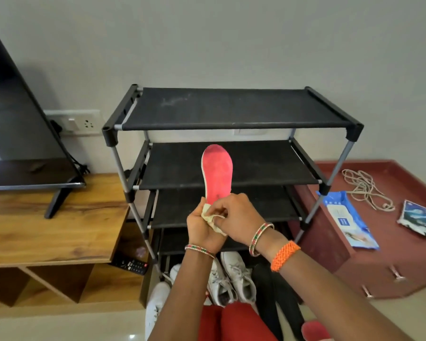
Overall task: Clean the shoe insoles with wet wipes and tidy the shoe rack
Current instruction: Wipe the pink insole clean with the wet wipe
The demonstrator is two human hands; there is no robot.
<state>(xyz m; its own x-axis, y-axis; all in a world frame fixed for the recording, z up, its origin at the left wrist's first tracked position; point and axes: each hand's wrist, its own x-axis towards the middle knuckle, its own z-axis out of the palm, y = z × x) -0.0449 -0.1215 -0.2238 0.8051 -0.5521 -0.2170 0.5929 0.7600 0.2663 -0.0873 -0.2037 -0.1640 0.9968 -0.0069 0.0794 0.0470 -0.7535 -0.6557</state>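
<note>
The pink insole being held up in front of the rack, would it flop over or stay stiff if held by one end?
The pink insole stands upright while both hands grip only its lower end, so it is probably fairly stiff. It looks thin and likely light. The wipe bunched at its base may leave it damp and a little slippery.

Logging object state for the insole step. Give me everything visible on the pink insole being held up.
The pink insole is one flat, foot-shaped piece, pinkish red with a thin pale edge, looking like foam or fabric. It shows faint darker smudges. It stands nearly upright in front of the shoe rack, rounded toe end up. Its lower end is hidden behind the left hand and right hand, which grip it along with a crumpled pale wipe. Nothing else touches it.
</note>
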